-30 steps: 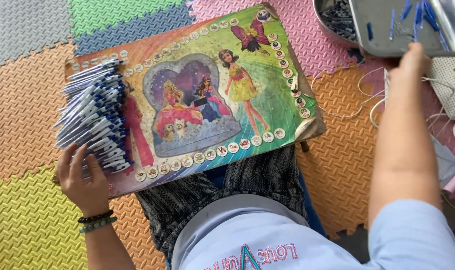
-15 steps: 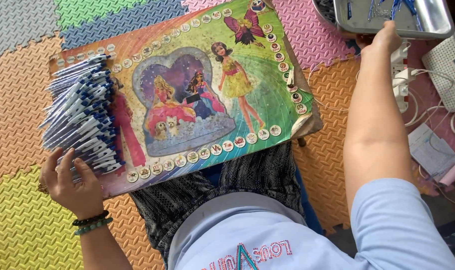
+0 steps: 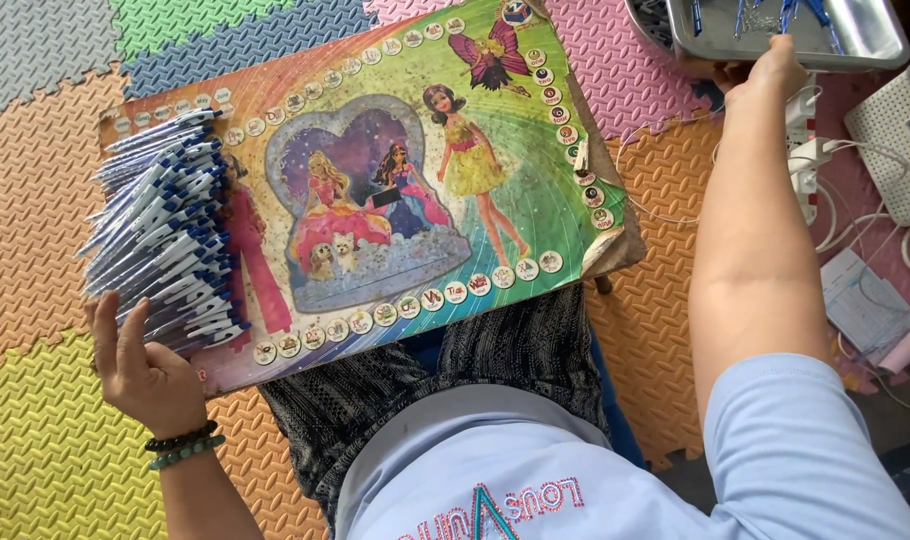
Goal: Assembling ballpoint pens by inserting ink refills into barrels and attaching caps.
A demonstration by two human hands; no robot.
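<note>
Left hand [image 3: 145, 370], fingers apart, is steadying the pen stack [image 3: 165, 240] at 9 o'clock; right hand [image 3: 765, 75] is reaching the metal tray [image 3: 875, 45] at 1 o'clock, finger state unclear. Likely fetching parts; next needs a clean pinch.

The pens [image 3: 165, 240] are white with dark blue clips and tips. The board [image 3: 375, 190] beneath them carries a rainbow swirl, a purple heart with cartoon dolls in pink and yellow dresses, a magenta butterfly and a border of small round badges. The floor mats [image 3: 35, 180] are studded squares of orange, yellow, green, grey-blue and pink. The tray [image 3: 855, 45] is plain silver.
</note>
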